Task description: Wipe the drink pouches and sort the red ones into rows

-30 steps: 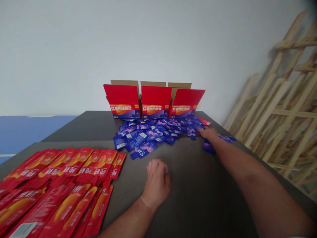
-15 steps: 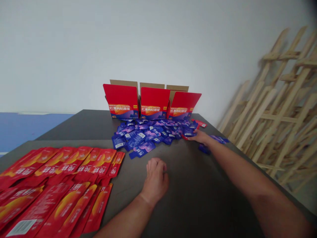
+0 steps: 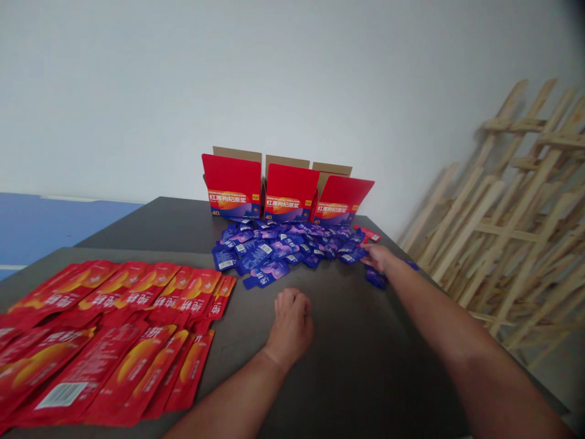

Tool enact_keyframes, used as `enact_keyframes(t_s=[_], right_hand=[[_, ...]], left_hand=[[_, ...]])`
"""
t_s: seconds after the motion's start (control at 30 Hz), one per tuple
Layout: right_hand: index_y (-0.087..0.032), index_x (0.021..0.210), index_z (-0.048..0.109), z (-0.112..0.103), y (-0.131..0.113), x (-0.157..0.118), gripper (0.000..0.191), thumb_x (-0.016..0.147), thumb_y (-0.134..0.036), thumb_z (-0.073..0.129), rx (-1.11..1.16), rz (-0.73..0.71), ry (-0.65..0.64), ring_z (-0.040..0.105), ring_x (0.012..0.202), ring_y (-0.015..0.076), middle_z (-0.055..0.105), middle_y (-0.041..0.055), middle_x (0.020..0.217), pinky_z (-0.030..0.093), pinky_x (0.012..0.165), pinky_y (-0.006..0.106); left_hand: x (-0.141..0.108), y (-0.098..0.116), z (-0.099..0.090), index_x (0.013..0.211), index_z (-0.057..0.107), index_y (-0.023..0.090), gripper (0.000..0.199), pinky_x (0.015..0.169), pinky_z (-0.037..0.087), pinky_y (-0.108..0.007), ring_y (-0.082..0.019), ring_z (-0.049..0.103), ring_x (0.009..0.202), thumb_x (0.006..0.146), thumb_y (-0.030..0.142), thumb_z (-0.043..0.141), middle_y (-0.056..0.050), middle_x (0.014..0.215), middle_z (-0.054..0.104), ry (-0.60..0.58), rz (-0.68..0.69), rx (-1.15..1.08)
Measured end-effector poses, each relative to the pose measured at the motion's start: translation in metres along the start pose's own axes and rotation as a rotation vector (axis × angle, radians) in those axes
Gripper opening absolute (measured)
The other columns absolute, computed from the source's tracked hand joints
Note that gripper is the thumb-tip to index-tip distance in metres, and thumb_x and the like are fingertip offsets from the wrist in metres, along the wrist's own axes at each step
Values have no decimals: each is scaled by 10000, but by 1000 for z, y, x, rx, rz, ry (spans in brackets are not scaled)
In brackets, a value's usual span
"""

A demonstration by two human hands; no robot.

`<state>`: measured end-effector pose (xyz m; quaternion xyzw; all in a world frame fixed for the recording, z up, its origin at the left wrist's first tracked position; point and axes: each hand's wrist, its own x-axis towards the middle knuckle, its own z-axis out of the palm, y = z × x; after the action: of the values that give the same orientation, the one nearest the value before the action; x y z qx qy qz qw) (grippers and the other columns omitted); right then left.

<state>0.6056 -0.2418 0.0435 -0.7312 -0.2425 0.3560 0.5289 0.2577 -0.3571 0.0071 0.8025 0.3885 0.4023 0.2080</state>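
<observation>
My left hand (image 3: 291, 323) rests on the dark table, its fingers curled in with nothing visible in them. It lies just in front of a heap of blue-purple sachets (image 3: 269, 247). At the heap's right edge is my right hand (image 3: 375, 257), arm stretched out and fingers drawn together; what they hold, if anything, is hidden. A few blue sachets (image 3: 375, 277) lie just below that hand. Behind it are red sachets (image 3: 368, 233). Long red-and-orange pouches (image 3: 109, 366) lie in two overlapping rows at the left.
Three red cartons with raised flaps stand behind the heap: a left carton (image 3: 233, 183), a middle carton (image 3: 291, 192) and a right carton (image 3: 342, 198). The dark table (image 3: 356, 360) runs back toward a pale wall. Wooden easels (image 3: 516, 213) lean at the right.
My right hand has drawn back to the right from the heap; the red piece at its fingertips no longer shows. My left hand stays put. The view has shifted slightly.
</observation>
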Motion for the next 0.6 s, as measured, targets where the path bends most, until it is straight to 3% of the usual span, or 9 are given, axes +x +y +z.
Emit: enact_keyframes(t_s=[0.17,0.33,0.5,0.6], right_hand=[[-215,1080,636,-5,-4,-1,294,836,-100,522,-7,-144,141,604,550,92,677,-1,756,536,572,224],[-220,1133,677,-9,-15,-8,384,771,-132,587,-50,-339,253,624,590,112,714,22,851,522,538,205],[-187,1133,684,-16,-20,-11,319,861,-274,541,-211,-463,443,653,827,140,712,65,1054,515,678,195],[-153,1200,638,-22,-26,-15,356,903,-288,495,-290,-526,464,637,927,140,684,93,1146,495,759,187]], left_hand=[[1,0,0,798,447,192,260,789,350,-323,-194,414,918,658,-26,430,-49,950,465,1,-1,3],[2,0,-1,787,442,190,259,779,342,-315,-193,410,916,648,-29,432,-48,942,464,2,-14,-4],[2,-1,0,787,446,188,244,783,346,-315,-190,411,915,667,-24,428,-47,941,467,6,-2,-7],[2,-1,0,792,448,189,241,790,353,-321,-191,413,918,670,-19,427,-48,946,468,2,-10,1]])
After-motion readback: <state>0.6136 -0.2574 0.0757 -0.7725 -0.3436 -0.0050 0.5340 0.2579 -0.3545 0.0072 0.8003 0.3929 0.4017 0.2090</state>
